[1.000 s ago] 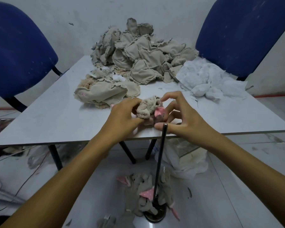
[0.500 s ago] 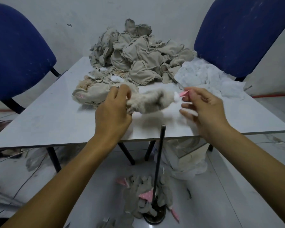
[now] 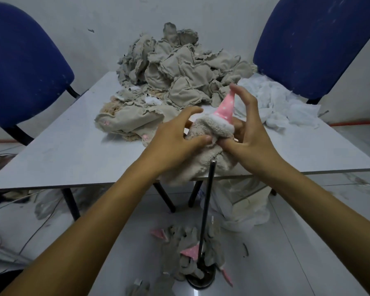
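Observation:
Over the near edge of the white table (image 3: 73, 159), both hands hold a beige fuzzy fabric piece (image 3: 203, 154) with a pink dotted cone (image 3: 225, 107) sticking up out of it. My left hand (image 3: 175, 142) grips the beige fabric from the left, thumb pressed into it. My right hand (image 3: 250, 129) holds the piece from the right, one fingertip pinching the tip of the pink cone and the thumb under the fuzzy rim. Part of the fabric hangs below the table edge.
A big heap of beige fabric pieces (image 3: 179, 69) fills the table's back, white stuffing (image 3: 273, 105) lies at the right. An upright black rod on a round base (image 3: 205, 227) stands on the floor among finished beige and pink pieces (image 3: 186, 251). Two blue chairs (image 3: 24, 65) flank the table.
The fabric piece was stretched sideways between my hands with a small pink tip showing; now the pink cone stands pulled out upward and my hands are close together nearer the table edge.

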The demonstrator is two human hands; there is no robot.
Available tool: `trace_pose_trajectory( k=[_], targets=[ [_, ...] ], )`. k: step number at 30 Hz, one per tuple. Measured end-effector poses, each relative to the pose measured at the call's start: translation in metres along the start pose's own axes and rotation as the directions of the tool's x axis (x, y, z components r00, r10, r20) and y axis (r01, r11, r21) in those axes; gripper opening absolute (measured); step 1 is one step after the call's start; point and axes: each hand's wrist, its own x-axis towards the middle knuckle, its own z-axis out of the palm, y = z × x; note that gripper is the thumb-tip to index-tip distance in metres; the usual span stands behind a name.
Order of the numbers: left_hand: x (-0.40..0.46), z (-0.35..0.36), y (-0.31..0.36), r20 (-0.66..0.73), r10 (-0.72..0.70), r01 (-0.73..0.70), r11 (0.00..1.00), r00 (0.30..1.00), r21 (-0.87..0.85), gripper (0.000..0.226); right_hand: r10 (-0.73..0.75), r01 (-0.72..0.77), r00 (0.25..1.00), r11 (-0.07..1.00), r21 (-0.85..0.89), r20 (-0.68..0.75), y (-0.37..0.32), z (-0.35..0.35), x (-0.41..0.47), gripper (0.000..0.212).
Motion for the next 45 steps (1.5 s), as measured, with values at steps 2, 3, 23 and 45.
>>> trace_pose_trajectory(
  k=[2, 3, 23, 45],
  targets=[
    [0.003, 0.003, 0.003, -0.131, 0.0, -0.004, 0.999, 0.991, -0.036, 0.025, -0.054, 0.024, 0.987, 0.981, -0.194, -0.148, -0.002, 0.002, 0.001, 0.076],
    [0.004, 0.004, 0.004, -0.22, -0.025, 0.009, 0.997, 0.975, -0.073, 0.017, -0.122, 0.027, 0.958, 0.938, -0.344, -0.259, -0.003, 0.003, 0.0, 0.064],
    [-0.004, 0.015, 0.0, 0.108, -0.238, 0.225, 0.545, 0.965, -0.807, 0.041, 0.188, -0.223, 0.972, 0.922, -0.318, -0.138, -0.005, 0.005, -0.01, 0.016],
    [-0.027, -0.002, 0.017, -0.111, 0.247, -0.225, 0.957, 0.962, 0.182, 0.025, -0.357, 0.219, 0.929, 0.747, -0.627, -0.1, -0.028, 0.016, -0.04, 0.014]
  ],
)
